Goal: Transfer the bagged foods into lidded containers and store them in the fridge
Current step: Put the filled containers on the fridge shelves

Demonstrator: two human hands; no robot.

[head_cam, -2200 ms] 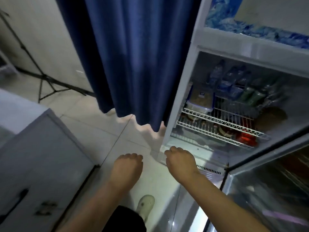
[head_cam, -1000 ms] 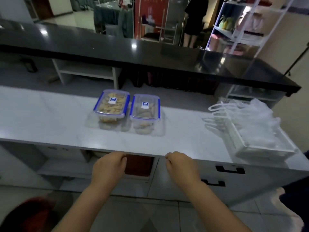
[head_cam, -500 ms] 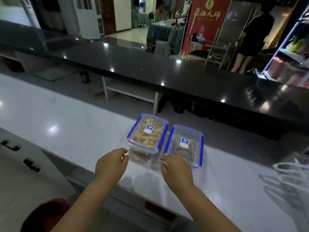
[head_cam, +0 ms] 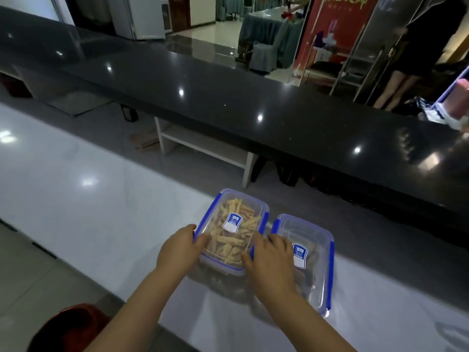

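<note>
Container near counter edge, hands gripping

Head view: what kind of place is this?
Probably the service side of a restaurant or banquet hall: a white worktop sits behind a long black counter, with cloth-draped chairs and a red banner in the room beyond.

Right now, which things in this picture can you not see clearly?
- Head view: contents of the right container are dim behind the right hand.
- Sticker text on the left container is too small.
- The left hand hides that container's near-left corner.
</note>
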